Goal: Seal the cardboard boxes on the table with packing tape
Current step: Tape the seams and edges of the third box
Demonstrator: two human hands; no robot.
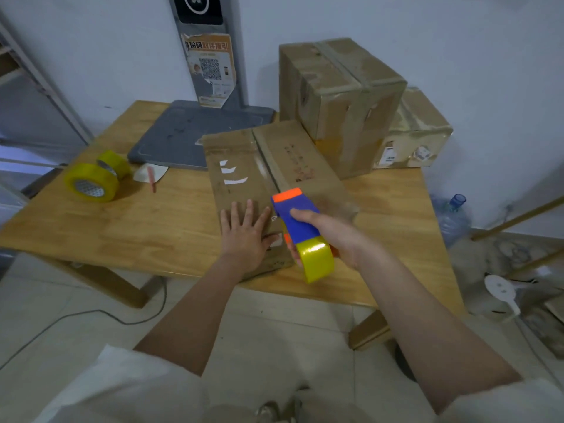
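**A:** Item in hand, and its place?

**B:** Flat cardboard box [268,178], lying near the middle of the counter [128,227], your side. Your left hand [244,236] lies on the box's near end, fingers spread flat, gripping nothing. Your right hand [323,233] is wrapped round the tape dispenser [297,221], blue body, orange tip, yellow roll; the tip sits at the box's centre seam, near end.

**A:** Step, and what follows?

**B:** By my reckoning, the taping run along the seam; tape sheen shows on the seam's far stretch. Next you likely need to keep the flaps pinned down, hold the dispenser on the seam line, then cut the strip at the box edge.

**A:** Other stock?

**B:** Beyond the box: two taped cartons [341,96], stacked against the wall. Left of the box: two yellow tape rolls [94,178], a grey tray [186,132], a paper scrap with a red pen [151,177].

**A:** Room?

**B:** Pale walls, tiled floor, water jug [454,218] right of the box, on the floor.
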